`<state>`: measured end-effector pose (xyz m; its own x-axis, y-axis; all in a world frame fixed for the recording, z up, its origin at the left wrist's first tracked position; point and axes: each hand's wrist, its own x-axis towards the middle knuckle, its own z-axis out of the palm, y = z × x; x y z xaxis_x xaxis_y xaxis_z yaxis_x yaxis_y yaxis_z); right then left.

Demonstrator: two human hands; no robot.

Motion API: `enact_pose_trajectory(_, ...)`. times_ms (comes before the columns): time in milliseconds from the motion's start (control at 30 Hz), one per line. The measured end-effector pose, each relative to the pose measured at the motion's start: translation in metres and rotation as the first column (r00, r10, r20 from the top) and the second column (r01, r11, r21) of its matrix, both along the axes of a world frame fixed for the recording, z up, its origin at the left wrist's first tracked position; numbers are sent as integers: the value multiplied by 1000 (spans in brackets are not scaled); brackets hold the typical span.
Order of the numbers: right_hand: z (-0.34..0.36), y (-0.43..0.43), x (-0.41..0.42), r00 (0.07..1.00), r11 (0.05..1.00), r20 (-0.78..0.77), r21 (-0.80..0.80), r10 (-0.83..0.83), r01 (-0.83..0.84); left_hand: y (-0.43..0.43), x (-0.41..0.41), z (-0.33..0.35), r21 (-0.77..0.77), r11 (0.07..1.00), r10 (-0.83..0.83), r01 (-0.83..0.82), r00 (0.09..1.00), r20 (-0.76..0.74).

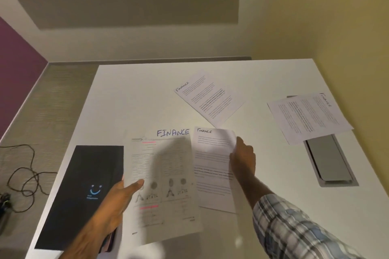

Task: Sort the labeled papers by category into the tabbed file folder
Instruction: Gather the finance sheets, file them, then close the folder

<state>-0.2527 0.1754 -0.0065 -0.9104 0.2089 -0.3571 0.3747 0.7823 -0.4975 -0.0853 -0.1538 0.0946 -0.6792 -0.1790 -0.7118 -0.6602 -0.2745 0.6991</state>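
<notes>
A black file folder [84,191] with a blue smile mark lies at the table's front left. My left hand [113,200] holds a printed sheet [166,183] headed FINANCE, thumb on its left edge, just right of the folder. My right hand [242,160] pinches the right edge of a second FINANCE sheet [212,166] beside the first. Farther back lies a third FINANCE paper [210,96], tilted. At the right, two overlapping FINANCE papers [309,118] rest partly over a grey hatch.
The white table [134,94] has a grey metal cable hatch [328,162] set in its right side. A dark cable [27,176] coils on the grey carpet to the left. Walls stand close behind the table and on its right.
</notes>
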Motion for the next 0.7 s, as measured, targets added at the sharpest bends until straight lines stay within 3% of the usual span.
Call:
enact_pose_trajectory(67,3,0,15,983,966,24,-182,-183,184,2,-5,-1,-34,999,-16,16,1000,-15)
enact_pose_trajectory(167,24,6,40,942,916,-59,-261,-330,304,4,-13,4,-21,999,-47,46,998,-30)
enact_pose_trajectory(400,130,60,54,844,871,-313,-385,-435,306,2,-37,3,-35,989,-146,143,987,-71)
enact_pose_trajectory(567,212,81,52,790,709,-252,-639,-559,298,7,-52,13,10,967,-249,255,952,-180)
enact_pose_trajectory(700,232,72,48,804,622,-188,-737,-564,265,22,-63,27,43,959,-262,282,930,-259)
